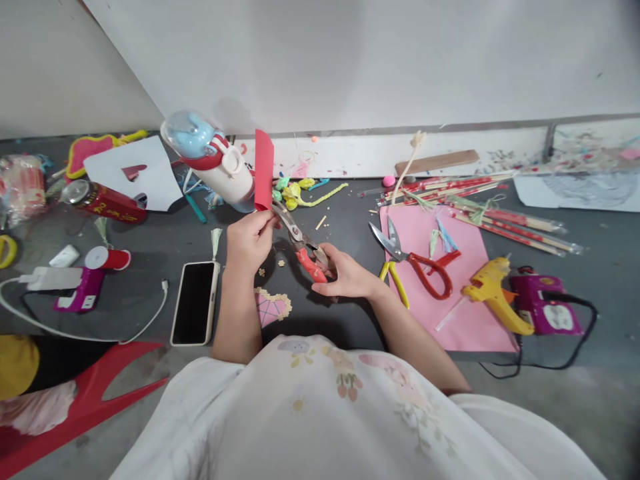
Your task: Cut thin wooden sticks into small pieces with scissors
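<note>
- Right grip (345, 270): closed round red-handled cutter (311, 265), tip at left fingers.
- Left grip (250, 243): fingers pinched, contents hidden; red strip (264, 170) just above.
- Heart piece (273, 309): beside left forearm.
- Grey tabletop (350, 220) shows between cutter and pink sheet (470, 260).
- Near edge by shirt (310, 413); back edge along wall (320, 67).

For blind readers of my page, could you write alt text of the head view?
A person's right grip holds red-handled pliers, their tips at the left grip near a red strip. On the dark table, a phone lies at left, and scissors and a yellow glue gun lie over pink paper at right.
</note>
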